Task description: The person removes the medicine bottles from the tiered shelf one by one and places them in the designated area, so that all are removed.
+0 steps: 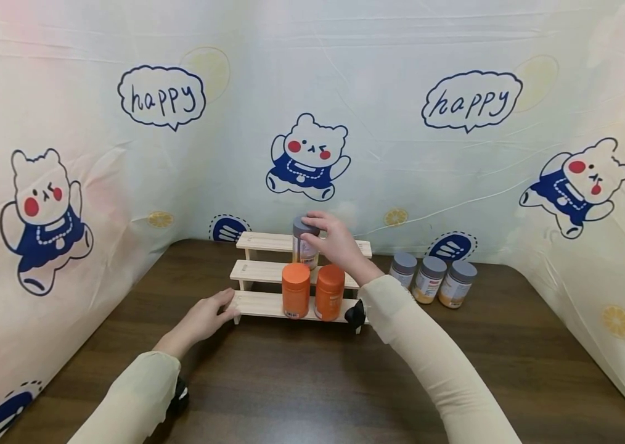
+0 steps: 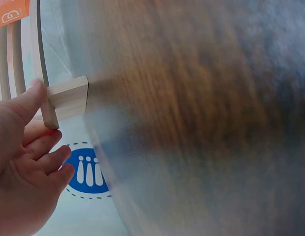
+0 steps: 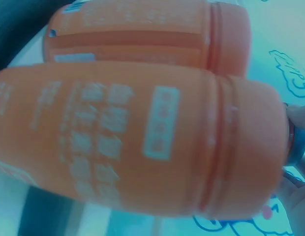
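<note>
A three-step wooden display rack [image 1: 259, 270] stands at the back of the table. My left hand [image 1: 208, 317] pinches the left end of its lowest step, thumb above and fingers below, as the left wrist view shows of the hand [image 2: 37, 152]. My right hand [image 1: 337, 243] holds a grey-lidded supplement bottle [image 1: 306, 246] by its lid, above the middle step; whether its base touches the step is hidden. On the lowest step two orange bottles [image 1: 296, 291] stand upright side by side. In the right wrist view an orange bottle [image 3: 123, 142] covers most of the right hand's work.
Right of the rack, three grey-lidded bottles [image 1: 428, 280] stand in a row on the dark wooden table [image 1: 290, 382]. A printed cloth [image 1: 379, 92] with cartoon bears hangs behind and along both sides.
</note>
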A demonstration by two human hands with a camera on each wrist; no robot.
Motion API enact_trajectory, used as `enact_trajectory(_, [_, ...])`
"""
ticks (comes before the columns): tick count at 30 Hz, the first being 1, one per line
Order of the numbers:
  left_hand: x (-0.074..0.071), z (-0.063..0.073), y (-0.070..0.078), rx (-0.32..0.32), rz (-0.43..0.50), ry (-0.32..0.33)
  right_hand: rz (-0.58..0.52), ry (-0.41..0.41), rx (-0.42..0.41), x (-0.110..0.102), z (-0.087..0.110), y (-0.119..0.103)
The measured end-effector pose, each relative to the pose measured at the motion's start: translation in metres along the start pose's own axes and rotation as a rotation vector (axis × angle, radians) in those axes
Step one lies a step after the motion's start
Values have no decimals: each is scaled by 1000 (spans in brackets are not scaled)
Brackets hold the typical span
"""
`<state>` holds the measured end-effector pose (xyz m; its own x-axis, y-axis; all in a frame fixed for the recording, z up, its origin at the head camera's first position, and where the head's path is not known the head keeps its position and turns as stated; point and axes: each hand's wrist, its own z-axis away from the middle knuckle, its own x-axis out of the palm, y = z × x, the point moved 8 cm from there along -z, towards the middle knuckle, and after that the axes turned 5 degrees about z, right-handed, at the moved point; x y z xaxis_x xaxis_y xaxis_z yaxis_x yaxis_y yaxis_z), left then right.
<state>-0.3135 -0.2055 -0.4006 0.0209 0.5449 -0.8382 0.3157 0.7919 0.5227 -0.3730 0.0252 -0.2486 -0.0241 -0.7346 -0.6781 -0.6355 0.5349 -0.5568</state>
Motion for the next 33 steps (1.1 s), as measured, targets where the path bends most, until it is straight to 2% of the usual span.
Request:
enact_trajectory(13, [0,-1,1,-16,5,-7,-28,177,-34,-57,10,7])
enact_trajectory(20, [1,0,0,-17,5,-11,20,261,-23,-85,24,16])
enact_trajectory(33, [-1,1,3,20,4,14,17,284,33,-116,60,34])
